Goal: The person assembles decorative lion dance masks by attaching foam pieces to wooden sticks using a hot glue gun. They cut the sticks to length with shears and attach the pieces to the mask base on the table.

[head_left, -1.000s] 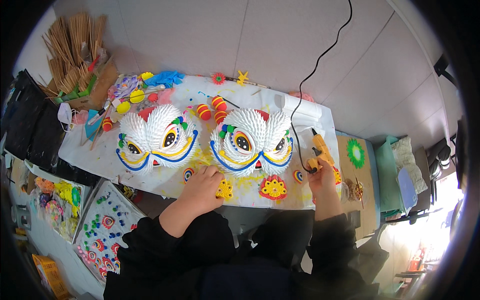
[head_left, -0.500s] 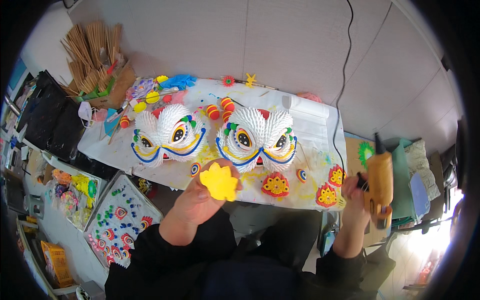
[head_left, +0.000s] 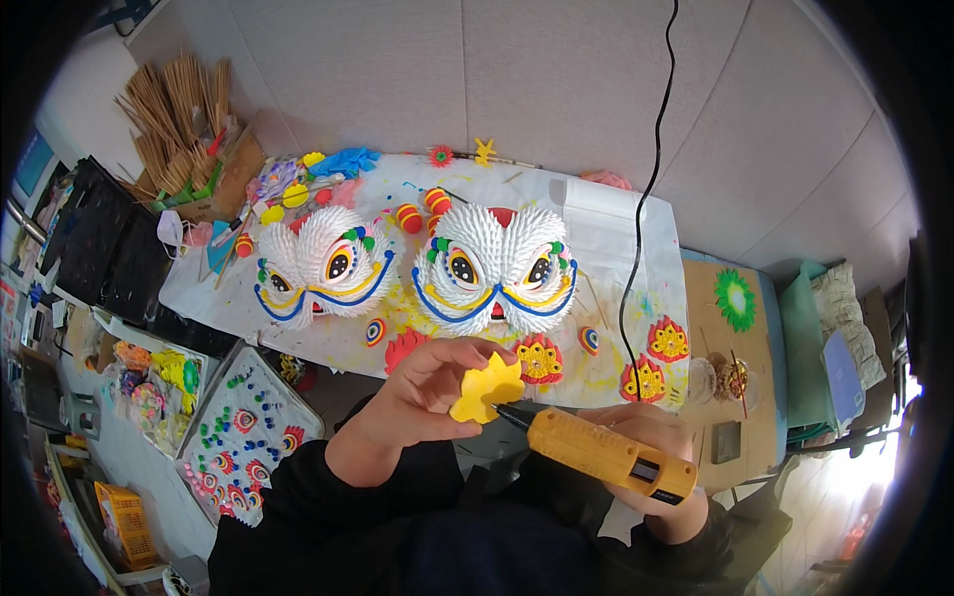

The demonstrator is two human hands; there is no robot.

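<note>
Between the fingers and thumb of my left hand is a yellow petal-edged piece, tilted so that its hollow side shows. My right hand grips a yellow hot glue gun, whose dark nozzle points left at the yellow piece, touching it or nearly so. Both are held in front of the table's near edge. Just beyond them lie red flame-shaped pieces with yellow centres. Farther back stand two white lion-head masks, the right one and the left one, with blue and yellow trim.
A black cord hangs down to the table's right part. At the left are a tray of small beads and eye pieces and a box of wooden sticks. A green flower-shaped piece lies on the brown board at right.
The glue gun has swung from upright at the right to lying sideways, its nozzle now at the yellow piece. My left hand has moved slightly right and turned the piece.
</note>
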